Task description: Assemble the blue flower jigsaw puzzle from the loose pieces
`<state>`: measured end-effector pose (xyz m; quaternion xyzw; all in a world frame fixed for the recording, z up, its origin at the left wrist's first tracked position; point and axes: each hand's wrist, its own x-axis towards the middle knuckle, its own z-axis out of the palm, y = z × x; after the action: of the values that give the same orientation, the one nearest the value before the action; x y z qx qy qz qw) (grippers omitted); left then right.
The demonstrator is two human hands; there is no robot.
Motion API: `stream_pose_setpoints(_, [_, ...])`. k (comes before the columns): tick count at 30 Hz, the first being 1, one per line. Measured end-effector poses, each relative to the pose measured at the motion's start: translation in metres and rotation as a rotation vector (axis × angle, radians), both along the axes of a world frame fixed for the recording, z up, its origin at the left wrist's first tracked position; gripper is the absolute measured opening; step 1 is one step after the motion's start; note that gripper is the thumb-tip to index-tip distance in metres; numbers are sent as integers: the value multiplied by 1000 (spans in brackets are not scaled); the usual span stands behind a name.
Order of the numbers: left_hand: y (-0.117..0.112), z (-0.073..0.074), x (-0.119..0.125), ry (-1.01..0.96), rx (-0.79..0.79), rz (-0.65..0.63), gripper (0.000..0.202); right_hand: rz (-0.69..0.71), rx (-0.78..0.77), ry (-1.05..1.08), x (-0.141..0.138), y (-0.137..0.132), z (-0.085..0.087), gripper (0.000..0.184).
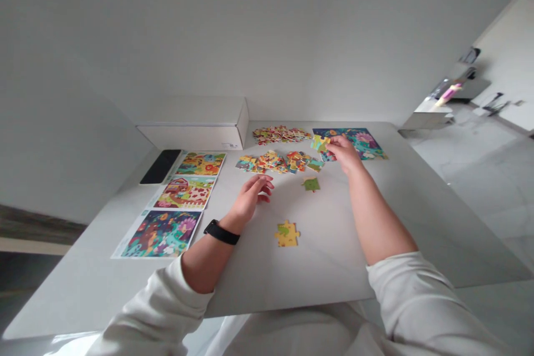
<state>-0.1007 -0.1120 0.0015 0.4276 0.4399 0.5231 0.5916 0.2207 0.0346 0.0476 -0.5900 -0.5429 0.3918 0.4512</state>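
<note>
Between the thumb and fingers of my right hand [344, 151] is a yellow-green puzzle piece [319, 143], raised over the left edge of a finished dark, colourful puzzle picture [362, 142]. My left hand [253, 194] hovers above the table with loosely curled fingers and nothing visible in them. Just beyond it lies a row of loose puzzle pieces [271, 161]. A single green piece [311, 183] rests between my hands, nearer the right. Closer to me lies a yellow puzzle piece [287, 233] with a green shape on it.
A second heap of pieces [280, 134] lies by the wall. At the back left stands a white box [196, 128], with a black phone [161, 167] before it. A sheet with three pictures [183, 194] lies left of my left hand on the white table [329, 267].
</note>
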Motion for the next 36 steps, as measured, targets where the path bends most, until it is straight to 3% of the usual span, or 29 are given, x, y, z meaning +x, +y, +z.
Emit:
stream_pose_setpoints(6, [-1, 3, 1, 3, -2, 2, 47, -34, -158, -268, 0, -1, -8, 17])
stream_pose_setpoints(12, [0, -2, 0, 9, 7, -16, 46, -86, -256, -456, -1, 1, -28, 27])
stream_pose_setpoints(23, [-1, -1, 0, 35, 26, -32, 48, 130, -154, -700, -24, -6, -32, 11])
stream_pose_setpoints(29, [1, 2, 0, 104, 75, -4, 47, 30, -48, -880, -23, -6, -29, 18])
stream_pose_setpoints(33, [15, 15, -9, 350, 271, 110, 37, 44, -5, -858, -24, -5, -25, 22])
stream_pose_setpoints(36, [32, 39, -19, 564, 456, 240, 25, 58, 20, -837, -27, -7, -22, 20])
